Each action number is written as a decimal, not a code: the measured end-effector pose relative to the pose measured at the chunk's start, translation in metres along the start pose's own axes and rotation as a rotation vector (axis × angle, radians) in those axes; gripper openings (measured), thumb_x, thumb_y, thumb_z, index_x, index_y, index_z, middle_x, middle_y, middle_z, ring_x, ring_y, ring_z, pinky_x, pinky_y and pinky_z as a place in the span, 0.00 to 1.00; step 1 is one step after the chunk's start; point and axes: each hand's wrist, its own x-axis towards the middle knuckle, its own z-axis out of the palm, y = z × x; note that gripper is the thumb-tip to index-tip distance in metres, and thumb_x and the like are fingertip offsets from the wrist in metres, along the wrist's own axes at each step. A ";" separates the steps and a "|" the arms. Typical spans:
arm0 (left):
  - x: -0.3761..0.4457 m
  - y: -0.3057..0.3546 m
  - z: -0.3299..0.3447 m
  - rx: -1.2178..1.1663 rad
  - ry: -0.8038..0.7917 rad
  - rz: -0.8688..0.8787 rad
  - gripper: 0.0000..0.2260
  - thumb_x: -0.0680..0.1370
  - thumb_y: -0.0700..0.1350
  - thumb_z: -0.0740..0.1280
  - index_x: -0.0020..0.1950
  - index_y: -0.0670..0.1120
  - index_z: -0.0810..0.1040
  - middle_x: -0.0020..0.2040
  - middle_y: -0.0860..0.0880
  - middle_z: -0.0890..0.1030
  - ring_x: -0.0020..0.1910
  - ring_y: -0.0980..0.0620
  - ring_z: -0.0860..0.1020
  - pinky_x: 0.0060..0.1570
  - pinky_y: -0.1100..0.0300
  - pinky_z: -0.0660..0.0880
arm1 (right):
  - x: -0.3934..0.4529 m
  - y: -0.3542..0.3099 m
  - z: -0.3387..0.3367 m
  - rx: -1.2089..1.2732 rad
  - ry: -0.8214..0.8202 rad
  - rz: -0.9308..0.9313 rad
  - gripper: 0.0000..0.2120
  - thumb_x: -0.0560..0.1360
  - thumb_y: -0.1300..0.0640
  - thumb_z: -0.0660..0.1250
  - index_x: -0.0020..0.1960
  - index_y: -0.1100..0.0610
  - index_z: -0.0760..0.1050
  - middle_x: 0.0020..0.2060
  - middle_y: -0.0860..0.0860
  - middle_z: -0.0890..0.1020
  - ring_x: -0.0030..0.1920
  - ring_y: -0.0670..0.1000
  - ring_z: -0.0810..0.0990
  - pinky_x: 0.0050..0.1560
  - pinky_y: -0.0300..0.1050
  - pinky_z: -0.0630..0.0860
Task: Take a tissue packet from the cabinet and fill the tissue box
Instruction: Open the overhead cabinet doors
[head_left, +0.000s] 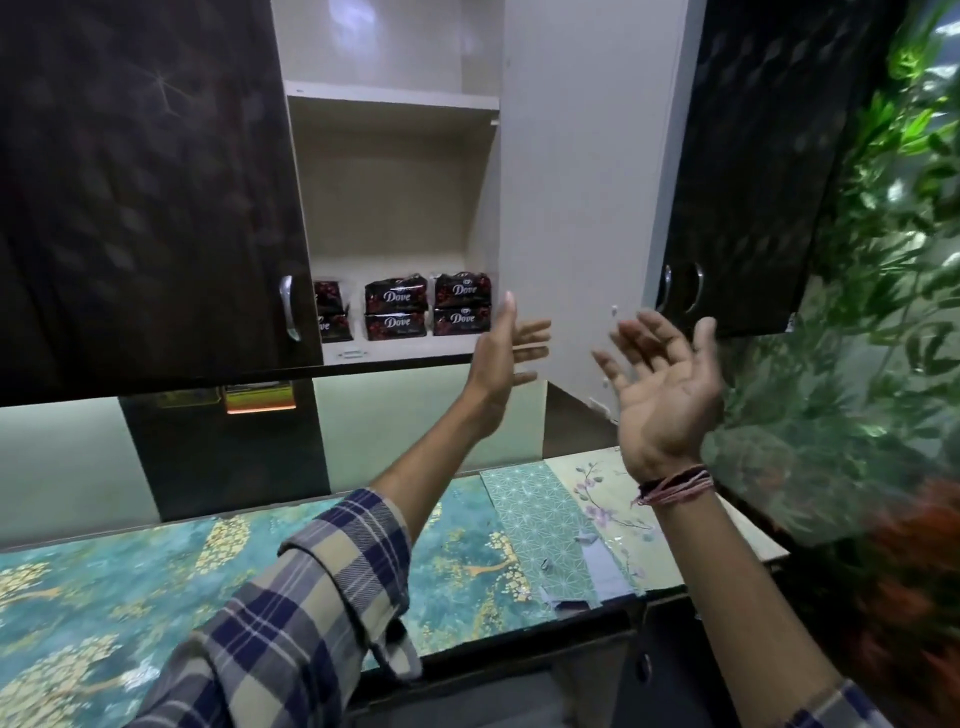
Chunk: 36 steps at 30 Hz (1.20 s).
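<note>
The wall cabinet (395, 358) stands open, its white inside showing. On its bottom shelf lie several dark tissue packets (397, 309) marked "Dove", stacked in pairs; the left pair is half hidden by the closed dark door. My left hand (501, 358) is raised just right of the packets, fingers spread, holding nothing and touching no packet. My right hand (662, 384) is up further right, palm open and empty, in front of the swung-out cabinet door (582, 182). No tissue box is in view.
A closed dark cabinet door (145, 197) with a metal handle is at left, and another dark door (753, 171) at right. Below runs a counter (130, 582) with teal patterned covering. Green foliage (893, 260) fills the right side.
</note>
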 end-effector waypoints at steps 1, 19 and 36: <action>0.003 0.003 -0.018 0.001 0.028 0.002 0.34 0.82 0.68 0.47 0.62 0.46 0.84 0.61 0.45 0.84 0.61 0.47 0.81 0.62 0.46 0.74 | -0.001 0.013 0.013 -0.004 -0.050 0.038 0.29 0.81 0.38 0.56 0.62 0.63 0.77 0.53 0.59 0.81 0.59 0.58 0.80 0.63 0.60 0.78; 0.065 0.001 -0.333 0.017 0.532 0.067 0.30 0.84 0.64 0.52 0.76 0.46 0.72 0.75 0.45 0.73 0.73 0.47 0.72 0.70 0.48 0.67 | 0.069 0.326 0.218 -0.367 -0.371 0.511 0.35 0.80 0.32 0.50 0.69 0.59 0.74 0.66 0.57 0.78 0.66 0.57 0.76 0.68 0.63 0.71; 0.079 -0.010 -0.347 0.073 0.310 -0.018 0.36 0.84 0.65 0.44 0.72 0.40 0.75 0.68 0.43 0.79 0.67 0.48 0.75 0.73 0.50 0.63 | 0.078 0.361 0.252 -0.527 -0.429 0.446 0.32 0.84 0.38 0.46 0.61 0.59 0.80 0.56 0.57 0.84 0.58 0.55 0.81 0.60 0.52 0.74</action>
